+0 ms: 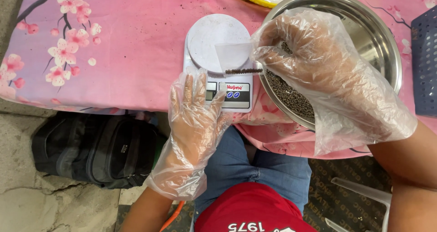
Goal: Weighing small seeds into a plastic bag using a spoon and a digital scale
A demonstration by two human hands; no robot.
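The right hand, in a loose plastic glove, pinches a small clear bag of dark pellets over the white scale. Holding it level should prevent spilling. The bag hangs left of the pinching fingertips. The left hand, fingers spread flat, rests at the scale's near edge.

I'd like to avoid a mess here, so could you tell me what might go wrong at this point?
1. The small clear bag in the right hand hangs over the scale, with pellets only at its bottom; tilted, it could spill them onto the pink cloth.
2. The steel bowl overhangs the table edge; a nudge might tip it.
3. The left hand lies by the scale's display and may press it.
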